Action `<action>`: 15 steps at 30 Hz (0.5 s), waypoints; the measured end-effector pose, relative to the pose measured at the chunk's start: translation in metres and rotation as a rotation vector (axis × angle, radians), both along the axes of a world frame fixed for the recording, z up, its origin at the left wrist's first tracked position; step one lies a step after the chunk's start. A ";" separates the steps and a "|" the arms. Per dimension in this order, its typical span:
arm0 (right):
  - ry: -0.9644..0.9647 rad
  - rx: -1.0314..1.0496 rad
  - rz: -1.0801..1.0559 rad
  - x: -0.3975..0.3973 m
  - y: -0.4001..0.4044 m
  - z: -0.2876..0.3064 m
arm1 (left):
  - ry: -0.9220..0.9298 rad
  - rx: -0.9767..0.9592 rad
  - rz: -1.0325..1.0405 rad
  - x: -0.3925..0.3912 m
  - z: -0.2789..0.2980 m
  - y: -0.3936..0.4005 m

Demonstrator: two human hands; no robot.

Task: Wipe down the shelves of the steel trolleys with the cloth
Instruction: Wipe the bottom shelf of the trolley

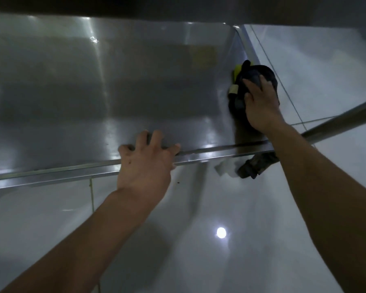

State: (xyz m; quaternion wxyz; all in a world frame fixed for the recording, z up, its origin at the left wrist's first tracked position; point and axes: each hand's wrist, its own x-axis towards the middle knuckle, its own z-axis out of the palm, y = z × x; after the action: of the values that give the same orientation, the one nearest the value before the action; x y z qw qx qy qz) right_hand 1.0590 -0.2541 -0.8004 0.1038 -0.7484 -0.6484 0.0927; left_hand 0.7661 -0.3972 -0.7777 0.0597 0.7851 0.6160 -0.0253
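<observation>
dim and soft, wide-angle bend at the edges. a lamp glare spot [221, 232] shines on the floor [251, 240] between the forearms; streaky glints on the shelf [93, 92].

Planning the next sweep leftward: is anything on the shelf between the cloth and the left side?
Nothing visible lies on the shelf left of the cloth, which the right hand presses at the right end. Only the left hand rests on the front rim, its fingertips reaching onto the steel there.
</observation>
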 end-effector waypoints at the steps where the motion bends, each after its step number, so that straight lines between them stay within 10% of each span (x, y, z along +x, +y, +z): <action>1: 0.002 0.012 0.009 -0.003 -0.012 0.000 | 0.000 -0.003 -0.002 -0.001 0.001 0.001; 15: -0.028 0.028 0.112 -0.112 -0.150 0.009 | -0.119 -0.055 0.007 -0.007 0.008 0.004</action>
State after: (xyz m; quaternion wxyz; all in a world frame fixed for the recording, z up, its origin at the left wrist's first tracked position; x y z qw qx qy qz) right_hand 0.9467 -0.4037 -0.7914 0.1001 -0.7107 -0.6918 0.0788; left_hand 0.7593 -0.3928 -0.7693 0.1179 0.7811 0.6132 0.0049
